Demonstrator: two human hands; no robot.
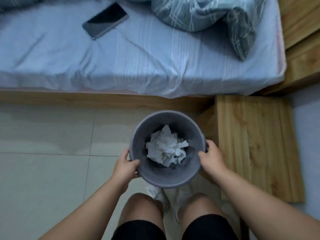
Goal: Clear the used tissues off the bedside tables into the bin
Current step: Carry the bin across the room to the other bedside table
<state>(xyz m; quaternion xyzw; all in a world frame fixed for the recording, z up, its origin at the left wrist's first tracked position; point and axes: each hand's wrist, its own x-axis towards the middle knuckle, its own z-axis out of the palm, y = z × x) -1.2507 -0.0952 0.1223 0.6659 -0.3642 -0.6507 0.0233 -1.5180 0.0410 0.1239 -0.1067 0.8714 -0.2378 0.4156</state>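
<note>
The hands hold the bin (166, 181) by its rim from opposite sides. The left hand (127, 166) and the right hand (210, 155) each hook a thumb inside, with the fingers curled outside. The bin is upright between them, with crumpled tissues (166, 146) in the bottom. The wooden table (256, 141) is just to the right, nearest the right hand.

Crumpled tissues (166, 148) heaped in a grey bin (155, 175) at the bedside.
White and wadded, they lie in the bottom of the round, upright bin, gripped at its rim by left hand (125, 166) and right hand (210, 157), just beside the wooden tabletop (256, 141).
</note>
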